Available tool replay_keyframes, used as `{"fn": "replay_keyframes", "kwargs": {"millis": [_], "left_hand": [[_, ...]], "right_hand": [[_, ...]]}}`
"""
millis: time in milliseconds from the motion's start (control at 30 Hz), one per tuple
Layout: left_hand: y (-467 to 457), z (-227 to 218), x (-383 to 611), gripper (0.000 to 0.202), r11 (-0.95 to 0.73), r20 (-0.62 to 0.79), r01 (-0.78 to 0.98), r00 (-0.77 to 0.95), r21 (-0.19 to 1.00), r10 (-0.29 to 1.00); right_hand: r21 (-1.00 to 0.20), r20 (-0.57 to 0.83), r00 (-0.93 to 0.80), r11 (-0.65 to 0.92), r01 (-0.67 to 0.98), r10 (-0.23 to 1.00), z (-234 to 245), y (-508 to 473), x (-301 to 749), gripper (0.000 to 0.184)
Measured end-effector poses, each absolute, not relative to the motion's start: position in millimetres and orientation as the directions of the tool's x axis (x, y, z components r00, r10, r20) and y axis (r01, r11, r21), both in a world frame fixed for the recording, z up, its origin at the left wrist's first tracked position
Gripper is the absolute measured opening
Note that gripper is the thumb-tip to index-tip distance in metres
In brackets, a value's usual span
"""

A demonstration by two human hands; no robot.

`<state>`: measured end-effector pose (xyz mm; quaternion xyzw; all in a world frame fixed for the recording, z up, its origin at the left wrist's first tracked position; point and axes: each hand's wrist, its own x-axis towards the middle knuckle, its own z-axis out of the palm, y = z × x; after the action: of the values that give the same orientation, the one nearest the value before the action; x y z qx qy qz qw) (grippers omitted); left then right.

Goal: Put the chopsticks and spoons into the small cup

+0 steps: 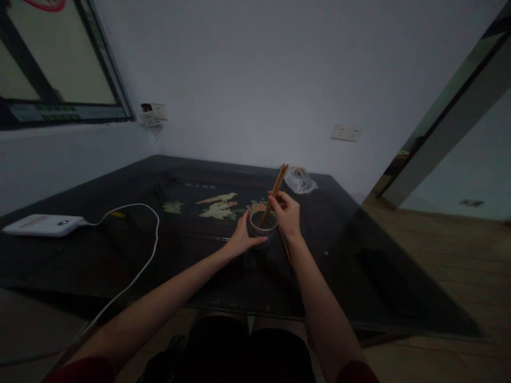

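A small round container, apparently clear with a pale rim, stands on the dark table near its middle. My left hand curves round its left side, thumb in front and fingers behind. In my right hand, thumb and fingers pinch wooden chopsticks close together. Their lower ends are inside the container, and their upper ends lean up and to the right. Thin brown sticks show on the tabletop below my right wrist; whether these are more chopsticks or a reflection, I cannot tell.
A glossy dark table with a bird-and-flower picture stands against the wall. Crumpled clear plastic lies behind my right hand. At left is a white device with a white cable. A dark flat object lies right.
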<state>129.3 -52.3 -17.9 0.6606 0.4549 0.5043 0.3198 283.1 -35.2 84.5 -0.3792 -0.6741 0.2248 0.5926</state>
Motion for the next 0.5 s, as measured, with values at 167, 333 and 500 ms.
{"fn": "replay_keyframes", "kwargs": {"millis": [167,333,500], "left_hand": [[-56,-28,135,0.104,-0.402,0.399,0.226,0.062,0.887,0.915],[-58,-18,136,0.093,-0.406,0.384,0.169,0.15,0.898,0.911],[-61,-9,135,0.081,-0.371,0.342,0.176,0.175,0.912,0.923]], "right_hand": [[-0.727,0.643,0.001,0.609,0.316,0.766,72,-32,285,0.033],[-0.759,0.608,0.002,0.58,0.298,0.794,63,-30,286,0.034],[-0.779,0.584,-0.017,0.566,0.27,0.812,62,-29,286,0.031]]}}
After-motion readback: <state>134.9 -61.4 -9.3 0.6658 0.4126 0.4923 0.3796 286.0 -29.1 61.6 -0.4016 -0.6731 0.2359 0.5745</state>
